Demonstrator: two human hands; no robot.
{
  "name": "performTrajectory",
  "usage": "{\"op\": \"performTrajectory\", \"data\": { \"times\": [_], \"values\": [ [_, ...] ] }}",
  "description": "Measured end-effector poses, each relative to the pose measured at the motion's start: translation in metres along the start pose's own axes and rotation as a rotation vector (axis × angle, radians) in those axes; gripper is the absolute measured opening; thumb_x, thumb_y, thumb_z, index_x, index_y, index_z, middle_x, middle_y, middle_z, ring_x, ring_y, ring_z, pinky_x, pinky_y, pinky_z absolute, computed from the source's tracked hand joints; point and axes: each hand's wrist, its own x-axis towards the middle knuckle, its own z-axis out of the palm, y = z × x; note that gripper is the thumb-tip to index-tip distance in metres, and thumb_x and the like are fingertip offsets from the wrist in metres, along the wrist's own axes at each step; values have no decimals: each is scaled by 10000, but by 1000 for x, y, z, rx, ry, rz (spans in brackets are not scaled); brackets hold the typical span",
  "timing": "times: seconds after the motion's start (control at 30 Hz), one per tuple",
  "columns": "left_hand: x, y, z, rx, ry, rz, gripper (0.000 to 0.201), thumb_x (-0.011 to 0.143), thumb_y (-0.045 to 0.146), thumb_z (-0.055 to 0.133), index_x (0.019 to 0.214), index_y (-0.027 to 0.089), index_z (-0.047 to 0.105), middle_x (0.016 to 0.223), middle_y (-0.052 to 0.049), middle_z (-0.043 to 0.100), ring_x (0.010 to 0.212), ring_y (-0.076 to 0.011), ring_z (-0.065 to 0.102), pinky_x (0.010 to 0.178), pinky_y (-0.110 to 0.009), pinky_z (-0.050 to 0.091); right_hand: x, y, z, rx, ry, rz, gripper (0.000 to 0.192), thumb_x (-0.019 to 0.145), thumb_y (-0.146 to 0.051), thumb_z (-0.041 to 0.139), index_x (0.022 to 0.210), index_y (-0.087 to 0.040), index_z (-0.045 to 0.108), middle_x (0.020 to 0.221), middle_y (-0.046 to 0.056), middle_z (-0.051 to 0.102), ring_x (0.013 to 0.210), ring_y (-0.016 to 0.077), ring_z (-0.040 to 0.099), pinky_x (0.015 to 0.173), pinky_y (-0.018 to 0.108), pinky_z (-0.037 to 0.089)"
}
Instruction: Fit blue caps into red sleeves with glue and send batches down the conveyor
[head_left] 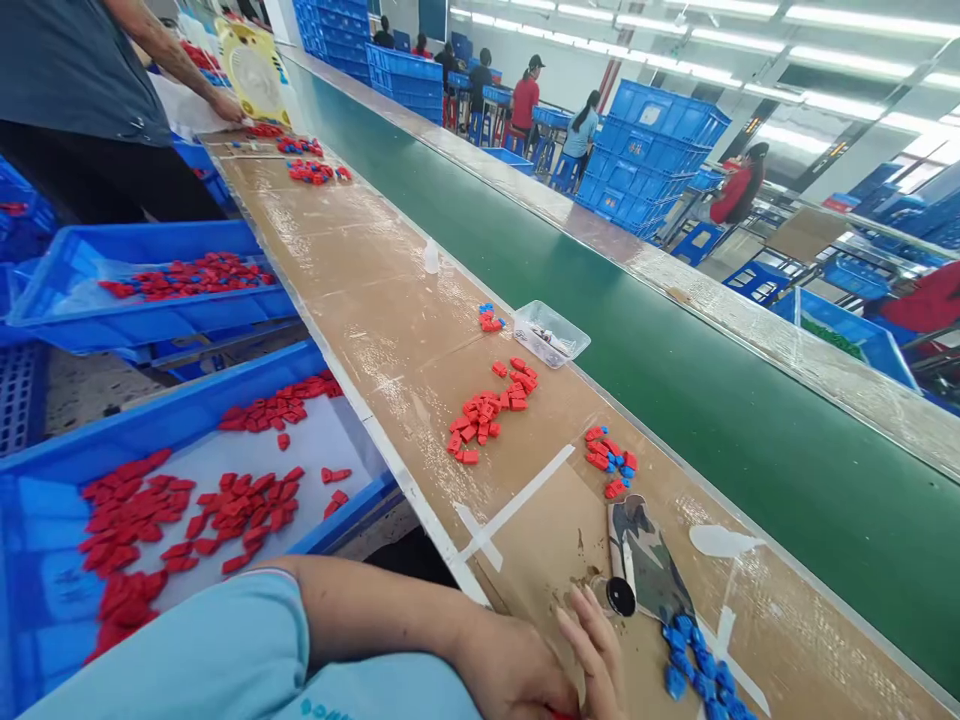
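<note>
At the bottom edge, my left hand [517, 665] is curled closed around a small red plastic piece [559, 714], of which only a sliver shows. My right hand [596, 650] meets it there, some fingers raised and stretched; its thumb and fingertips at the piece are cut off by the frame. Just beyond the right fingers lies a small round container with a black end [620, 597], beside a camouflage-patterned cloth strip [651, 555]. Blue pieces [701, 665] are heaped to the right. Red pieces [480, 415] lie ahead, with a mixed red and blue cluster [611, 460] nearby.
The brown-covered bench [360, 290] runs alongside a green conveyor belt [600, 300]. A clear tray [551, 335] and a white bottle [431, 256] stand on it. Blue crates [300, 540] of red pieces sit at left. Another person's arm [176, 60] reaches near a yellow fan [253, 70].
</note>
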Motion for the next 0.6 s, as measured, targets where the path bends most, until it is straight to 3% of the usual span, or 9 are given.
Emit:
{"op": "performTrajectory", "data": {
  "times": [0.1,0.2,0.37,0.5,0.6],
  "values": [
    [1,-4,3,-47,-58,132,208,785,185,503,622,227,381,648,-29,572,707,-206,611,675,-278,515,0,2,1,50,-66,-30,605,921,-657,270,1050,-288,731,1092,96,694,1119,336,605,932,505,476],
    [0,-6,3,-75,-11,148,207,794,215,473,629,232,350,628,-31,548,671,-208,586,669,-295,508,1,0,1,95,-95,-33,638,915,-678,249,1066,-283,727,1056,91,705,1101,335,617,929,504,477],
    [-4,6,-3,-89,-44,171,220,855,234,446,639,217,410,675,-56,602,727,-205,599,710,-286,515,1,-26,8,194,-61,56,544,951,-600,284,1166,-279,667,1137,84,677,1170,316,574,990,513,426],
    [-1,17,-30,-7,-96,132,207,901,260,491,709,187,517,768,-65,658,759,-191,615,696,-253,493,-1,-34,2,228,45,126,598,941,-630,249,1156,-246,652,1237,111,613,1247,328,503,1003,542,411],
    [11,24,-66,136,-68,-75,200,911,329,532,782,182,578,742,-38,662,683,-179,614,593,-234,444,-7,-20,-19,181,221,240,534,941,-586,326,1140,-209,649,1256,131,595,1226,322,519,990,525,424]
  ]
}}
